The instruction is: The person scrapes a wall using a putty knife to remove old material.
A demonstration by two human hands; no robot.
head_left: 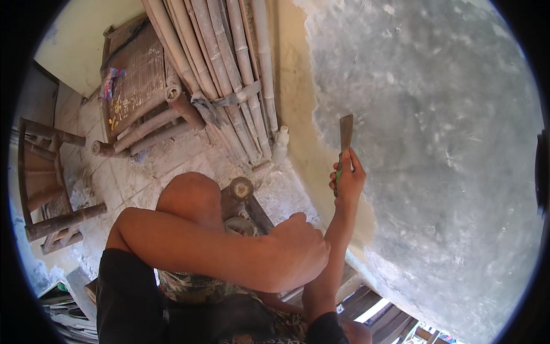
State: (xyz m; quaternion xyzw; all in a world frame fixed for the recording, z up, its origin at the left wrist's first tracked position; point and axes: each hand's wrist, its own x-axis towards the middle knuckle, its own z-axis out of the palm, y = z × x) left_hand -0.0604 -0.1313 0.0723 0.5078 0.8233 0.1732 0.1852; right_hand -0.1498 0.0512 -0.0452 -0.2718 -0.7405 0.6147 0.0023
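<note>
My right hand (350,178) is raised in front of the wall and closed round the green handle of a putty knife (346,133). Its flat, worn blade points up, close to the grey-patched wall (435,149). My left arm crosses my body toward the right. The left hand (299,252) is closed with its fingers curled, against or just in front of my right forearm. Its palm side is hidden, so any object inside cannot be made out.
Bundled bamboo poles (229,69) lean in the corner, tied with a dark strip. A small pale bottle-like object (281,143) stands at their foot. Bamboo furniture (134,86) is at far left, another wooden piece (43,178) at left. A bamboo frame (242,188) stands by my knee.
</note>
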